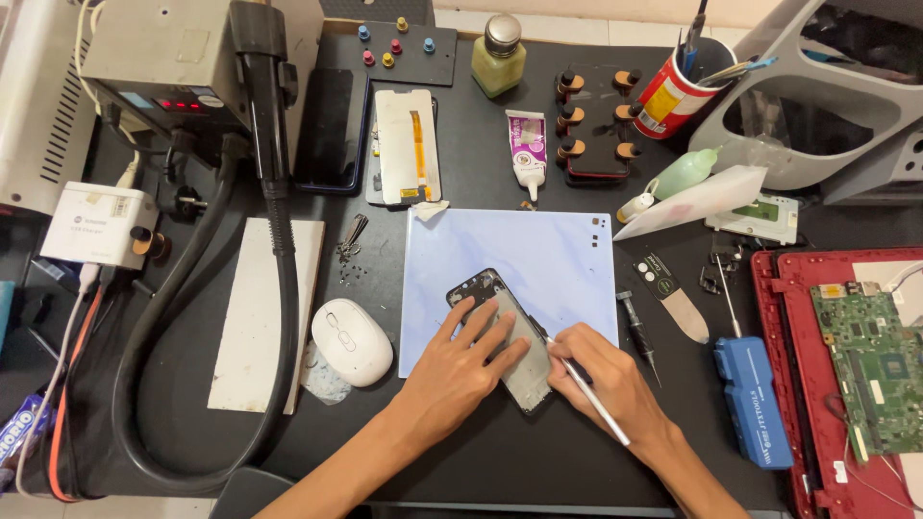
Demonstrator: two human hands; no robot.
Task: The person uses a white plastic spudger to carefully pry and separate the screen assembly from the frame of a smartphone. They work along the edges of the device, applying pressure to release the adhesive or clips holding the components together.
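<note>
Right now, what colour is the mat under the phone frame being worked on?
Pale blue: the mat under the phone frame, seen in the head view.

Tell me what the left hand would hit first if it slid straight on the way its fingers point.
The left hand points up and right across the phone frame it presses. Past that lies only the bare pale-blue mat, then probably the black clamp jig beyond the mat's far edge.
</note>
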